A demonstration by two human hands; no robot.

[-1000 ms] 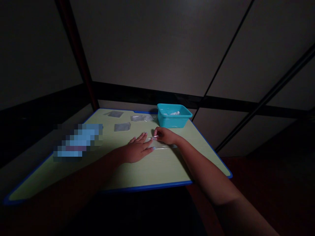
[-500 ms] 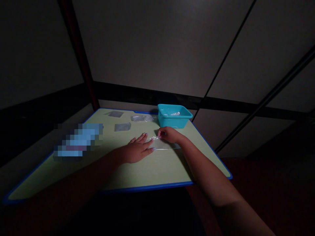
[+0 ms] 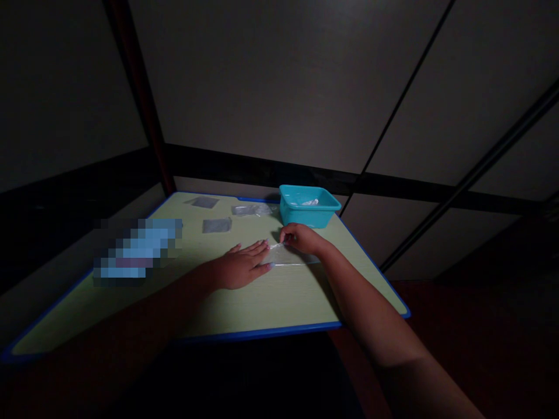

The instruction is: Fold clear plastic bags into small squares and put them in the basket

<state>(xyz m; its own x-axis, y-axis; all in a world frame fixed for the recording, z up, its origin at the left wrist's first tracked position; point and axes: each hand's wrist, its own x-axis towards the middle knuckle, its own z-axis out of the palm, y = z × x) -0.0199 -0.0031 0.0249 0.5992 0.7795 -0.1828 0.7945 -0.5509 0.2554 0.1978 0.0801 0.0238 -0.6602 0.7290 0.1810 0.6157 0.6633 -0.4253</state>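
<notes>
A clear plastic bag (image 3: pixel 292 256) lies flat on the pale green table (image 3: pixel 262 308) in front of me. My left hand (image 3: pixel 240 267) rests palm down with its fingers stretched out, the fingertips on the bag's left end. My right hand (image 3: pixel 299 237) pinches the far edge of the bag between thumb and fingers. Just beyond my right hand stands a turquoise basket (image 3: pixel 308 216) with some crumpled clear plastic (image 3: pixel 311 202) inside.
Behind my left hand lie a grey flat packet (image 3: pixel 217 225), another grey packet (image 3: pixel 205 202) and a clear plastic bag (image 3: pixel 251 210). A blurred-out blue item (image 3: pixel 144 244) is at the table's left. A panelled wall rises behind.
The fingers of my left hand have drawn closer together and shifted slightly right along the bag. My right hand has barely moved and keeps its pinch.
</notes>
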